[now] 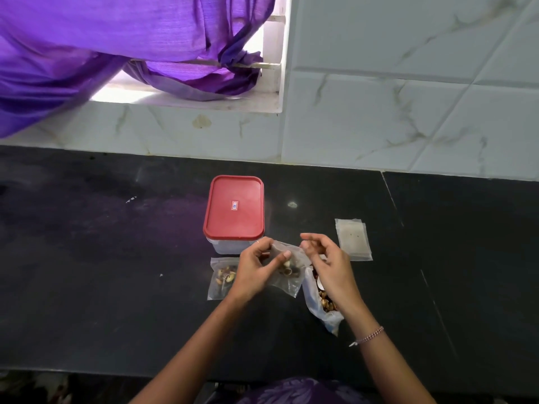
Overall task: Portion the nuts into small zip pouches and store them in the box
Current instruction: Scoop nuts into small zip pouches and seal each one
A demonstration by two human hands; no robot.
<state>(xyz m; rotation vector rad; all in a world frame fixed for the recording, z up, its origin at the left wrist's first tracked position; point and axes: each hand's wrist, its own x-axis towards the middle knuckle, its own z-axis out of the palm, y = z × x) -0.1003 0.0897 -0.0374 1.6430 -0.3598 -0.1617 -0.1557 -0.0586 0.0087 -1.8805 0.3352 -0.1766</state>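
Grip of the left hand (256,268) is pinching a small zip pouch (288,277) by its upper left edge, thumb in front, and holding it just above the tabletop (116,258) at centre frame; a few nuts are sitting in its bottom. Right hand (329,266) is hovering at the pouch's upper right corner with fingers loosely curled; cannot tell if its grip is touching the plastic or holding a nut.

Bulk nut bag (319,304) is lying open under the right wrist. One filled pouch (223,279) is lying flat left of the hands, a stack of empty pouches (353,240) upper right of them. Box (230,246) is standing just behind the hands with its red lid (234,207) on.

Step looks like filling or closing this pouch. To do it well: keep the mouth upward so nothing is spilling, match the first pouch's portion, then run both grips along the zip until it is sealing fully. Lid still needs coming off before storing.
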